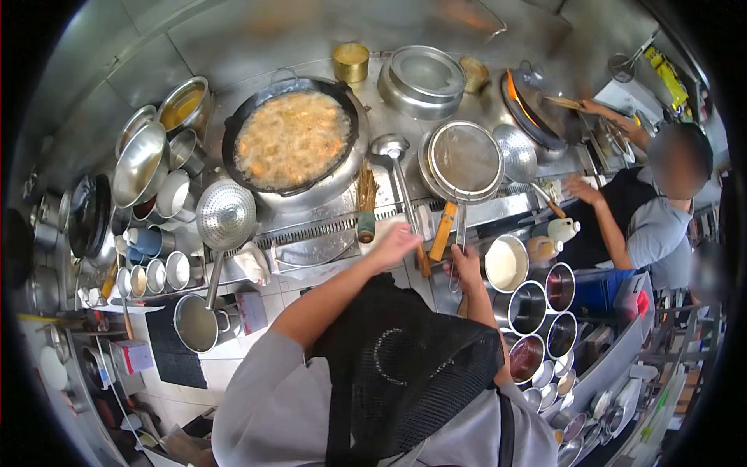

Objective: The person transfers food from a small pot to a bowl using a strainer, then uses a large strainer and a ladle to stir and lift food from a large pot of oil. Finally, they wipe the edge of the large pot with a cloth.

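Observation:
My left hand [398, 244] hovers over the front edge of the stove, slightly blurred, fingers apart and holding nothing. Close by it lie a long-handled ladle [391, 146] and a bamboo brush [366, 204]. My right hand [465, 268] is closed round the wire handle of a round mesh strainer [466, 159], which rests over a metal pot. A second, wooden handle [443, 232] lies alongside it. Left of the hands, a large black wok [232, 148] holds bubbling oil with orange-brown pieces frying. A perforated skimmer [226, 216] lies across the counter edge.
At the right, a co-worker [654, 202] handles a wok [537, 109] with flame beside it. Pots of sauce [506, 263] and bottles [563, 229] crowd my right side. Steel bowls [141, 174] stack at left; a lidded pot [424, 82] stands at the back.

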The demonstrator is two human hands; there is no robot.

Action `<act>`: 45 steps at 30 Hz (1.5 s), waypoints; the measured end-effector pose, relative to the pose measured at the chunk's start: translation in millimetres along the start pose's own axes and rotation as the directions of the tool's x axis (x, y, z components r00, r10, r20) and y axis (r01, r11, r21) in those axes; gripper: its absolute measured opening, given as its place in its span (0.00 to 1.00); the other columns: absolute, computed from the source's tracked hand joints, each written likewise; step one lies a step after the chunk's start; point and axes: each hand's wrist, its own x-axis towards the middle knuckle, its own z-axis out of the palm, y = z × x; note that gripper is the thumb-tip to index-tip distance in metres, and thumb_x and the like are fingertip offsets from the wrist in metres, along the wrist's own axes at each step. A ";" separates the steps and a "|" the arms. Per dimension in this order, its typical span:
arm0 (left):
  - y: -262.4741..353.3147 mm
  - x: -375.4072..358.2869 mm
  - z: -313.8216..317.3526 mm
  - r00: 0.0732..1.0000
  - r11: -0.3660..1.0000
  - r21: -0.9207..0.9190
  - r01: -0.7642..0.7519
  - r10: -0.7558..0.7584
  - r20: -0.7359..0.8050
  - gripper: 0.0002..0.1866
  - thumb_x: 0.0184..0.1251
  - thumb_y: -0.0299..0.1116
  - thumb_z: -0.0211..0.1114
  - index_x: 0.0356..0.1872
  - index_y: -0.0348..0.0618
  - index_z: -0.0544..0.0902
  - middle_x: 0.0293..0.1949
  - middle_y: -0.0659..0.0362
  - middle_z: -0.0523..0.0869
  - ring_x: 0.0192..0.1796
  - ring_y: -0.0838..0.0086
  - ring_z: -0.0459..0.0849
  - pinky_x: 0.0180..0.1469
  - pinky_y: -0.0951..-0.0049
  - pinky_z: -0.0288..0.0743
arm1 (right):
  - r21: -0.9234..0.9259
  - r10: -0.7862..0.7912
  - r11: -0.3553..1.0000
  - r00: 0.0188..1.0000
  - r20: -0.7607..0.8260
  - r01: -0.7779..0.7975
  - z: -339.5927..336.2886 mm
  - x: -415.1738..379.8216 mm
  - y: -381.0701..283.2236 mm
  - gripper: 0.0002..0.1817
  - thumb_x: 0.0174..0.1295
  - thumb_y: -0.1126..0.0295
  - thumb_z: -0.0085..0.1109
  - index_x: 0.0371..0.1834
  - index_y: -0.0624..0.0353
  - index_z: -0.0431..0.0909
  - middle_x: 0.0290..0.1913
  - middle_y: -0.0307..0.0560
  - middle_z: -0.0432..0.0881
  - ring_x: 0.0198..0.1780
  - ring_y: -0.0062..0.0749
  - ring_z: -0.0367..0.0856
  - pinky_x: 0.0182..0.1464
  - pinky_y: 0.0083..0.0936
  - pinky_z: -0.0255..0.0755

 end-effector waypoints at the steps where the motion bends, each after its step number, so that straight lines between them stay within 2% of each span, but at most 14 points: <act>1: 1.9 18.4 20.9 0.963 0.965 -0.119 0.234 -0.214 0.162 0.30 0.69 0.50 0.66 0.61 0.39 0.67 0.46 0.55 0.83 0.45 0.74 0.82 0.48 0.69 0.78 | 0.128 0.040 0.991 0.996 0.079 -0.050 -1.3 -1.1 -1.3 0.14 0.69 0.58 0.59 0.45 0.58 0.76 0.29 0.40 0.81 0.21 0.21 0.76 0.22 0.19 0.69; 4: 9.6 46.8 64.8 0.817 0.733 -0.407 0.545 -0.355 0.454 0.23 0.71 0.51 0.64 0.54 0.47 0.69 0.33 0.61 0.80 0.33 0.72 0.83 0.35 0.70 0.79 | 0.233 -0.123 0.970 0.969 0.212 0.072 -11.3 -4.4 -0.8 0.10 0.71 0.62 0.57 0.45 0.57 0.75 0.23 0.35 0.75 0.19 0.19 0.70 0.19 0.18 0.63; 12: 30.5 2.3 10.7 0.990 0.807 -0.574 0.138 -0.103 0.094 0.13 0.75 0.33 0.58 0.56 0.51 0.68 0.33 0.59 0.79 0.28 0.79 0.77 0.27 0.79 0.72 | 0.191 -0.222 0.963 0.961 0.162 0.191 -26.2 -65.6 -52.7 0.08 0.73 0.66 0.54 0.42 0.59 0.72 0.19 0.34 0.68 0.16 0.15 0.64 0.18 0.15 0.60; 14: 51.7 -35.4 -35.3 0.981 0.985 -0.159 0.066 -0.093 -0.171 0.19 0.74 0.31 0.57 0.62 0.49 0.67 0.37 0.56 0.80 0.31 0.71 0.79 0.33 0.70 0.77 | -0.012 -0.322 0.945 0.934 0.151 0.328 -18.7 -71.1 -67.4 0.08 0.74 0.66 0.52 0.44 0.59 0.73 0.19 0.32 0.68 0.17 0.14 0.65 0.19 0.14 0.61; 16: 57.7 -71.8 -78.8 0.787 0.776 0.622 -0.104 0.447 -0.426 0.19 0.73 0.30 0.55 0.61 0.38 0.67 0.46 0.44 0.82 0.42 0.48 0.84 0.46 0.57 0.79 | -0.092 -0.315 0.940 0.938 0.146 0.330 -3.1 -63.1 -81.4 0.13 0.72 0.66 0.54 0.52 0.62 0.73 0.19 0.38 0.71 0.17 0.18 0.69 0.20 0.20 0.66; 20: 68.4 -122.1 -166.0 0.508 0.586 0.808 0.058 0.680 -0.529 0.32 0.68 0.26 0.52 0.73 0.33 0.56 0.55 0.34 0.77 0.51 0.36 0.79 0.55 0.48 0.73 | -0.547 -0.579 0.612 0.795 0.181 0.571 52.7 -38.2 -124.1 0.22 0.70 0.65 0.53 0.64 0.63 0.69 0.26 0.59 0.81 0.24 0.45 0.81 0.29 0.39 0.76; 27: 47.1 -125.2 -249.9 0.456 0.724 0.477 0.499 0.249 -0.855 0.33 0.66 0.24 0.49 0.73 0.42 0.53 0.44 0.31 0.82 0.45 0.34 0.81 0.53 0.42 0.73 | -0.875 -0.562 0.176 0.776 0.286 0.450 172.4 15.9 -187.6 0.21 0.69 0.66 0.49 0.64 0.59 0.69 0.36 0.70 0.84 0.40 0.68 0.83 0.42 0.56 0.76; 32: 45.0 -107.6 -264.2 0.500 0.797 0.381 0.468 0.116 -0.858 0.31 0.63 0.24 0.53 0.69 0.38 0.59 0.44 0.32 0.82 0.47 0.35 0.81 0.53 0.42 0.73 | -0.786 -0.492 0.307 0.796 0.352 0.537 233.1 47.8 -188.8 0.16 0.65 0.64 0.55 0.50 0.65 0.77 0.40 0.75 0.82 0.47 0.71 0.80 0.50 0.56 0.75; 35: 21.4 -94.1 -276.5 0.483 0.885 0.423 0.196 0.288 -0.827 0.21 0.60 0.21 0.51 0.57 0.35 0.69 0.33 0.38 0.83 0.36 0.43 0.84 0.38 0.50 0.77 | -0.637 -0.620 0.242 0.622 0.479 0.732 254.8 103.6 -152.5 0.15 0.65 0.66 0.55 0.47 0.66 0.77 0.31 0.68 0.84 0.32 0.60 0.85 0.35 0.48 0.78; 36: 23.7 -95.2 -281.6 0.477 0.887 0.418 0.197 0.286 -0.831 0.21 0.60 0.21 0.51 0.57 0.35 0.69 0.33 0.38 0.83 0.36 0.43 0.84 0.38 0.50 0.77 | -0.550 -0.474 0.537 0.768 0.431 0.640 265.9 99.6 -153.0 0.14 0.66 0.66 0.55 0.46 0.67 0.77 0.26 0.60 0.82 0.26 0.48 0.82 0.28 0.41 0.75; 38: 42.6 -99.6 -283.0 0.716 0.970 -0.241 0.043 -0.198 -0.670 0.23 0.64 0.20 0.52 0.62 0.38 0.66 0.26 0.55 0.77 0.23 0.67 0.77 0.23 0.64 0.72 | -0.432 -0.281 0.775 0.864 0.419 0.461 281.6 97.2 -151.7 0.13 0.66 0.67 0.54 0.46 0.67 0.78 0.22 0.52 0.80 0.19 0.37 0.78 0.20 0.33 0.71; 40: 67.4 -110.7 -272.5 0.732 0.959 -0.282 -0.014 -0.182 -0.656 0.21 0.64 0.20 0.52 0.59 0.40 0.67 0.23 0.63 0.69 0.19 0.80 0.67 0.17 0.74 0.62 | -0.417 -0.345 0.747 0.838 0.422 0.517 292.9 96.2 -148.0 0.12 0.67 0.68 0.54 0.45 0.66 0.78 0.19 0.39 0.72 0.15 0.18 0.68 0.15 0.22 0.61; 44: 38.3 -115.3 -283.3 0.701 0.999 -0.041 -0.006 -0.025 -0.713 0.25 0.64 0.21 0.52 0.65 0.39 0.65 0.27 0.57 0.76 0.22 0.71 0.75 0.22 0.69 0.69 | -0.626 -0.666 0.205 0.575 0.474 0.753 287.7 65.6 -164.3 0.15 0.66 0.66 0.55 0.48 0.67 0.77 0.31 0.66 0.84 0.33 0.61 0.85 0.36 0.47 0.78; 45: 26.6 -114.2 -288.0 0.658 0.972 0.218 0.085 0.109 -0.745 0.27 0.65 0.22 0.52 0.67 0.39 0.64 0.30 0.51 0.80 0.26 0.64 0.81 0.26 0.64 0.75 | -0.669 -0.527 0.358 0.733 0.431 0.651 288.4 33.5 -188.3 0.18 0.66 0.64 0.55 0.52 0.66 0.77 0.39 0.73 0.82 0.46 0.71 0.80 0.50 0.53 0.75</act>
